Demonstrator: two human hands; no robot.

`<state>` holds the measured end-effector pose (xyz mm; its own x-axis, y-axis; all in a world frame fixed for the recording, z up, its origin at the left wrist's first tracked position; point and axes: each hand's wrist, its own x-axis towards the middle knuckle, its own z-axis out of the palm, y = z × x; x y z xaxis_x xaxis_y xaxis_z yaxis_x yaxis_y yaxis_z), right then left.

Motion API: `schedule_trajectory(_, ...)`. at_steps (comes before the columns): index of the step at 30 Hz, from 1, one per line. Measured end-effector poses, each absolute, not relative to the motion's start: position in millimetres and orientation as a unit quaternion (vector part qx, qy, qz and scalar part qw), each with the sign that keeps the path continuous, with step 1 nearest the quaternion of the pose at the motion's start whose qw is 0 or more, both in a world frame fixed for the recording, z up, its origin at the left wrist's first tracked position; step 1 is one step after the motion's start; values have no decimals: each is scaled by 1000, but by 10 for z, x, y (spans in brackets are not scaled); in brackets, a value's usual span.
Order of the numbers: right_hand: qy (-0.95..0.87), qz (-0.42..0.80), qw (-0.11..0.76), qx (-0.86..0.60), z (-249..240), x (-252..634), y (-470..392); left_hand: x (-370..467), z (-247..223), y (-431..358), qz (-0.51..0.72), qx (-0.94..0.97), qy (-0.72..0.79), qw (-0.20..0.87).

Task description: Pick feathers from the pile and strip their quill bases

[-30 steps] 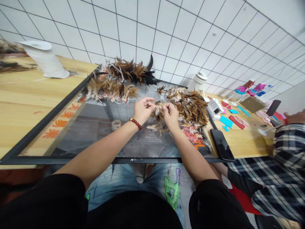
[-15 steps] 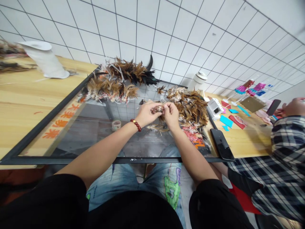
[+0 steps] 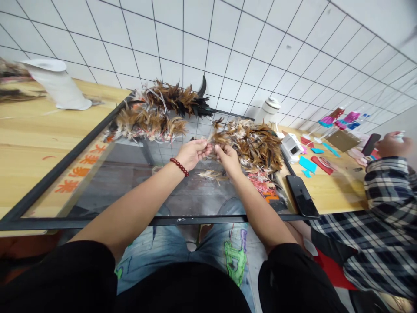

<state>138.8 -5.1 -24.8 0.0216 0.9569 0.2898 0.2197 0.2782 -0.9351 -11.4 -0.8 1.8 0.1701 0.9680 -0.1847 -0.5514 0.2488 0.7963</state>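
My left hand (image 3: 194, 153), wearing a dark red bead bracelet (image 3: 179, 167), is raised over the glass tabletop (image 3: 169, 193) with its fingers curled together. What it pinches is too small to make out. Close by, my right hand (image 3: 229, 160) has thumb and fingers closed at a small brown feather tuft (image 3: 221, 138), whose lower end is hidden. A large heap of brown feathers (image 3: 260, 141) lies just beyond and right of my right hand. Loose pale feathers (image 3: 213, 174) rest on the glass below the hands. A small clear cup (image 3: 157, 170) is partly hidden behind my left forearm.
Two rows of bundled feathers (image 3: 150, 123) lie at the back left. A white ribbon spool (image 3: 61, 84) stands on the wooden table. Rightward are a phone (image 3: 301, 195), a white device (image 3: 292, 147), a white bottle (image 3: 269, 110), and another person's hand (image 3: 393, 144).
My hands have moved apart, leaving a small gap where they were touching. The brown tuft now shows above my right hand. The other person's hand has shifted left.
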Motion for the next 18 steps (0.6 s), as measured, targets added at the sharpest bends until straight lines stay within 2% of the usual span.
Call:
schedule_trajectory(5,-554,361,586,-468,-232,1367,-32,-87,-24,-59,434,393,389,711)
schedule_trajectory(8,-554,378,586,-455,-222,1382,-31,-71,-13,-82,385,431,393,715)
schedule_trajectory(11,-551,386,587,-450,-212,1396,-36,-98,36,-38,400,457,443,659)
schedule_trajectory(14,-550,376,599,-444,-206,1405,-39,-300,123,116,477,491,512,519)
schedule_trajectory(18,-562,372,581,-455,-201,1388,-53,-898,236,378,613,492,586,198)
